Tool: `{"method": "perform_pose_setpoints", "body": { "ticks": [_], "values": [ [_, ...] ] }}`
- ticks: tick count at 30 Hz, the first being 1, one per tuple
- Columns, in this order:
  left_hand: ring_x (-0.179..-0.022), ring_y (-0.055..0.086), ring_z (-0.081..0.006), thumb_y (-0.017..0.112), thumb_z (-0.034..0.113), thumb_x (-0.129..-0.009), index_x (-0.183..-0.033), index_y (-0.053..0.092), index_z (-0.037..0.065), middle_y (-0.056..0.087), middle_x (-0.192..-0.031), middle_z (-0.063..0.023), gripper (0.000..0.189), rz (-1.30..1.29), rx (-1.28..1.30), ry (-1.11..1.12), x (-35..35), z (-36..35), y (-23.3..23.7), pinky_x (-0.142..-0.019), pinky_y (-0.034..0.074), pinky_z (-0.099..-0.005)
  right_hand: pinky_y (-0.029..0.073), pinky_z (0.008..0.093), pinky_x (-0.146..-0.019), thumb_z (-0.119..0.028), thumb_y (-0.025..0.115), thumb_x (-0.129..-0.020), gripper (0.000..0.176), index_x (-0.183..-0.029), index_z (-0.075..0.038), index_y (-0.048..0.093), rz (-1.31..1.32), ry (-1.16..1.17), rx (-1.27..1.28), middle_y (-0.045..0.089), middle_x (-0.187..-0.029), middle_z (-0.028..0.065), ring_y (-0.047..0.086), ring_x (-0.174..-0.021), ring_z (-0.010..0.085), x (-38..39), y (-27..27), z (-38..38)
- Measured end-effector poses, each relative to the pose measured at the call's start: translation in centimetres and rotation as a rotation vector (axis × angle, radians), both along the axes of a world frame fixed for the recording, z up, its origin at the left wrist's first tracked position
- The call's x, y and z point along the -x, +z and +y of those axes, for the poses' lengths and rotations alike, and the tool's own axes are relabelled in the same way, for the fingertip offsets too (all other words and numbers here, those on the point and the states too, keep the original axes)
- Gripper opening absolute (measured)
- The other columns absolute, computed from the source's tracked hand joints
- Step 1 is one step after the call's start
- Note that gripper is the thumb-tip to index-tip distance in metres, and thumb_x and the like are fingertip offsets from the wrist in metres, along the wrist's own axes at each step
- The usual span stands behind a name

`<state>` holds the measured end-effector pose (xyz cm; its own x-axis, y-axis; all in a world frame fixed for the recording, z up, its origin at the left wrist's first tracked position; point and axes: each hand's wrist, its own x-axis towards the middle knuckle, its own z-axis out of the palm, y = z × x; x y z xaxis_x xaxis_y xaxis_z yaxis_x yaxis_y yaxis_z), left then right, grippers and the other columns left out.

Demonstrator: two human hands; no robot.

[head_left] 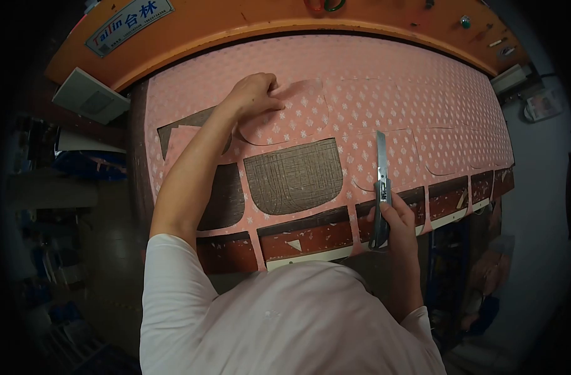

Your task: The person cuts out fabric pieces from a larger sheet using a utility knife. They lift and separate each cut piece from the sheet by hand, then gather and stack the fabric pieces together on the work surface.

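Note:
My right hand [398, 219] is wrapped round a utility knife [382, 187], its long blade extended and pointing away from me over the pink patterned fabric [435, 106]. My left hand [257, 97] is over a cut-outlined piece of that fabric [298, 115], thumb and bent fingers apart at its left part. Whether the fingertips pinch any cloth is hard to see. Near my left forearm, a loose pink piece [180, 140] lies by a cut-out. Rounded openings in the fabric expose the scored dark surface [295, 178] beneath. More outlines with rounded corners run to the right.
An orange machine beam [248, 28] with a sign [129, 25] spans the far side. Red and green handles [324, 6] show at its top. A pale strip [313, 256] and narrow fabric strips lie along the near edge. A grey box [90, 97] stands at left.

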<state>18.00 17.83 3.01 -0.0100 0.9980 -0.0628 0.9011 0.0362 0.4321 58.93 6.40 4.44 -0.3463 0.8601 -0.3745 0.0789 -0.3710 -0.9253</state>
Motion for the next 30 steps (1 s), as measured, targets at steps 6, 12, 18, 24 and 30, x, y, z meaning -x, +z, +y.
{"method": "perform_pose_setpoints", "body": {
  "ticks": [6,12,18,24,30],
  "values": [
    [-0.068,0.052,-0.0266,0.08,0.023,-0.082,-0.088,0.054,-0.001,0.055,-0.073,-0.0177,0.036,-0.075,-0.256,-0.097,-1.6,-2.2,5.0,-0.066,0.045,-0.0406,0.048,0.0253,-0.063,-0.017,0.055,-0.1,0.03,-0.12,0.005,0.062,-0.26,0.223,-0.227,0.065,-0.081,0.0032,0.059,-0.071,0.0077,2.7,2.4,6.3],
    [-0.065,0.042,-0.0224,0.077,0.017,-0.083,-0.086,0.052,-0.001,0.049,-0.068,-0.0131,0.031,-0.064,-0.261,-0.15,-2.7,-4.4,8.6,-0.062,0.043,-0.0368,0.051,0.0283,-0.065,-0.019,0.056,-0.1,0.03,-0.113,0.007,0.062,-0.326,0.412,-0.273,0.065,-0.078,0.0047,0.06,-0.071,0.0097,6.8,1.9,12.5],
    [-0.066,0.056,-0.0252,0.075,0.014,-0.083,-0.092,0.061,-0.001,0.06,-0.072,-0.0149,0.022,-0.038,-0.378,-0.17,-3.3,-6.0,9.4,-0.063,0.047,-0.0371,0.051,0.026,-0.05,-0.018,0.055,-0.1,0.025,-0.105,0.005,0.062,-0.016,0.394,0.089,0.068,-0.078,0.0077,0.062,-0.058,0.0108,7.5,0.3,10.8],
    [-0.08,0.067,-0.0343,0.074,0.017,-0.082,-0.093,0.066,0.002,0.069,-0.082,-0.016,0.02,-0.011,-0.39,-0.174,-4.6,-6.9,10.4,-0.069,0.051,-0.0423,0.051,0.0268,-0.04,-0.018,0.053,-0.1,0.021,-0.105,0.001,0.06,0.238,0.357,0.172,0.067,-0.076,0.0088,0.058,-0.048,0.011,7.7,-0.6,8.8],
    [-0.077,0.069,-0.0272,0.074,0.011,-0.082,-0.097,0.067,0.0,0.071,-0.083,-0.0137,0.019,0.046,-0.352,-0.168,-5.7,-7.9,11.3,-0.069,0.052,-0.036,0.049,0.0225,-0.043,-0.02,0.053,-0.101,0.02,-0.107,-0.002,0.061,0.278,0.269,0.143,0.068,-0.077,0.0061,0.058,-0.052,0.0083,9.1,-1.4,6.7]
  ]
}}
